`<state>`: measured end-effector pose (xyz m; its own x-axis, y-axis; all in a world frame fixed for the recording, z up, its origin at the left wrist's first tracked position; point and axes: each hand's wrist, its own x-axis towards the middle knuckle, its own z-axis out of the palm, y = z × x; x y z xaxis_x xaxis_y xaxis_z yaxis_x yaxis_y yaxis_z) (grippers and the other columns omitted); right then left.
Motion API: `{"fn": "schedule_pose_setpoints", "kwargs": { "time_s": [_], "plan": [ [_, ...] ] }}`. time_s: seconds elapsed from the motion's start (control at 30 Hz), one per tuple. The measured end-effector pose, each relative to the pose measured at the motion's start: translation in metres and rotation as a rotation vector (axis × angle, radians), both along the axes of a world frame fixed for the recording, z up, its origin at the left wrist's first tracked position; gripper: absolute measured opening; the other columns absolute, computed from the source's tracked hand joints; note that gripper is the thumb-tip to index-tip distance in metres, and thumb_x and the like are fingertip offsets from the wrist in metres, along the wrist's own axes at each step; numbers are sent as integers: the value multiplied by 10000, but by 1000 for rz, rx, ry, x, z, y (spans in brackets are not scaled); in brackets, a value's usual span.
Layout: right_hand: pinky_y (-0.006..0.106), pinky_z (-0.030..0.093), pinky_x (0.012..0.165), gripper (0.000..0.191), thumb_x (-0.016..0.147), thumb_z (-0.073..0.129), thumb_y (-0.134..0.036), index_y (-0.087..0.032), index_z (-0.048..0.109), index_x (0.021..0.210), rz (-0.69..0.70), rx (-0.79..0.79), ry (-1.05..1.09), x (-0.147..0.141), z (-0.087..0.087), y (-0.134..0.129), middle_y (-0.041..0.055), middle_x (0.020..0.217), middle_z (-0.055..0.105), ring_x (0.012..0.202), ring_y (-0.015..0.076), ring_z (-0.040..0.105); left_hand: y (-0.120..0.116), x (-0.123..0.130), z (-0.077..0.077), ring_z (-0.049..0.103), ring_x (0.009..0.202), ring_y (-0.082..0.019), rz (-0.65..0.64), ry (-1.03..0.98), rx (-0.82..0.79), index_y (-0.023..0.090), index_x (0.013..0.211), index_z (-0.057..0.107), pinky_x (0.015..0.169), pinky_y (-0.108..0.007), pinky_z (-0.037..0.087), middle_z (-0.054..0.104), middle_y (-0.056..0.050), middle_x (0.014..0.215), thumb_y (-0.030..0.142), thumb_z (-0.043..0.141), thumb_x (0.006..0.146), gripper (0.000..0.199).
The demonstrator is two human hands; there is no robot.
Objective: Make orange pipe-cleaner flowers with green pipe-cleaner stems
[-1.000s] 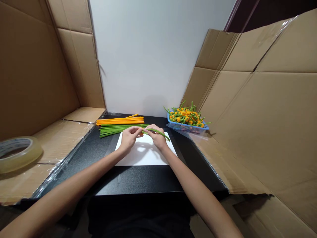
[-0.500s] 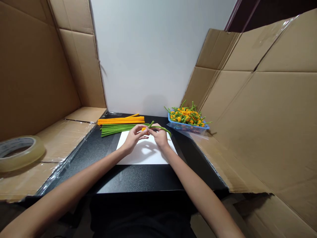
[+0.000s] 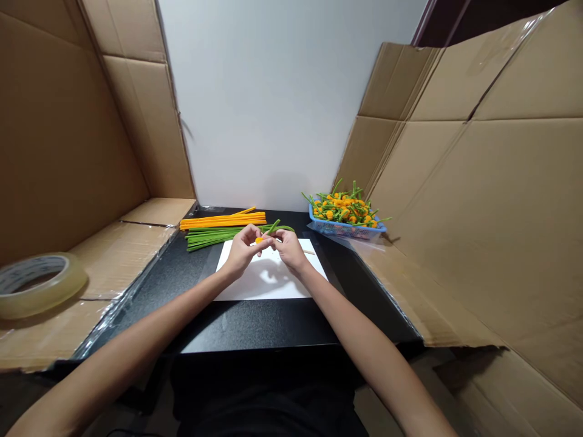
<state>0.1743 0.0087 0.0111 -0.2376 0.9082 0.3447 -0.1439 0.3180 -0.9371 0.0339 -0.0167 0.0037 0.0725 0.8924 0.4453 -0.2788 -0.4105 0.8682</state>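
Above a white sheet [image 3: 259,288], my two hands meet fingertip to fingertip. My left hand [image 3: 243,250] pinches a small orange pipe-cleaner ball [image 3: 259,240], partly covered by its fingers. A green pipe cleaner [image 3: 274,226] rises from between the hands and also arcs off to the right; my right hand [image 3: 289,247] is closed on it close to the ball. How the green and orange parts join is hidden by the fingers. Behind my left hand lie a bundle of green pipe cleaners [image 3: 209,236] and a stack of orange pipe cleaners [image 3: 218,220].
A blue basket [image 3: 346,230] heaped with orange-and-green pipe-cleaner pieces stands at the back right. On the cardboard to the left rests a roll of clear tape [image 3: 68,285]. A thin stick [image 3: 309,252] lies by my right hand. Cardboard walls [image 3: 492,212] flank the black table [image 3: 255,328].
Both hands have shifted slightly left with the orange ball. The green pipe cleaner's curved end, which hung over my right hand, now reaches behind it. The camera view has tilted a little.
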Motion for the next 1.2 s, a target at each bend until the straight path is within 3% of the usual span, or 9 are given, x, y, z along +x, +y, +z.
{"fn": "schedule_pose_setpoints", "kwargs": {
  "time_s": [0.1,0.2,0.33,0.5,0.63,0.93,1.07,1.2],
  "plan": [
    [266,334,566,456,614,851,-567,-145,733,738,9,-38,-1,2,-1,1,16,660,639,579,100,422,0,-4,0,618,692,-98,13,22,53,186,858,593,531,-185,495,634,31,821,308,910,639,404],
    [267,370,609,478,608,869,-569,-144,731,780,123,-149,23,10,1,1,36,732,669,639,112,503,1,-11,1,684,814,-148,7,136,107,171,935,686,658,-240,580,708,-23,921,290,935,590,442],
    [279,416,691,453,586,916,-494,-158,739,834,278,-276,55,22,8,-1,58,853,711,782,148,602,3,-17,5,713,765,-174,30,214,152,141,853,730,702,-295,613,748,-57,855,327,935,587,384],
    [253,352,644,427,548,935,-439,-157,732,797,189,-224,51,24,16,-4,23,800,700,710,113,559,-4,-16,15,721,682,-173,57,252,219,144,753,717,642,-274,603,752,-54,754,373,929,610,343],
    [250,329,611,440,557,918,-477,-141,734,773,198,-166,11,22,19,-5,14,741,675,653,94,508,-7,-18,21,736,662,-186,50,313,250,143,740,717,622,-268,602,756,-61,727,386,923,629,338],
    [251,359,570,468,569,885,-545,-150,715,754,124,-59,-48,20,17,-3,12,704,664,607,98,492,1,-24,13,750,693,-208,73,384,268,148,773,701,636,-294,615,768,-78,764,449,867,702,351],
    [288,461,671,420,606,875,-524,-154,728,742,16,65,-120,22,15,-2,49,749,712,689,148,590,7,-31,11,738,779,-201,113,567,337,155,853,706,703,-300,610,768,-82,872,470,864,695,386],
    [325,516,764,380,598,889,-486,-167,725,722,-23,70,-83,17,14,3,50,767,730,769,187,652,9,-31,13,713,858,-196,211,701,347,183,953,732,736,-289,577,765,-70,951,503,718,834,342]
  ]
}}
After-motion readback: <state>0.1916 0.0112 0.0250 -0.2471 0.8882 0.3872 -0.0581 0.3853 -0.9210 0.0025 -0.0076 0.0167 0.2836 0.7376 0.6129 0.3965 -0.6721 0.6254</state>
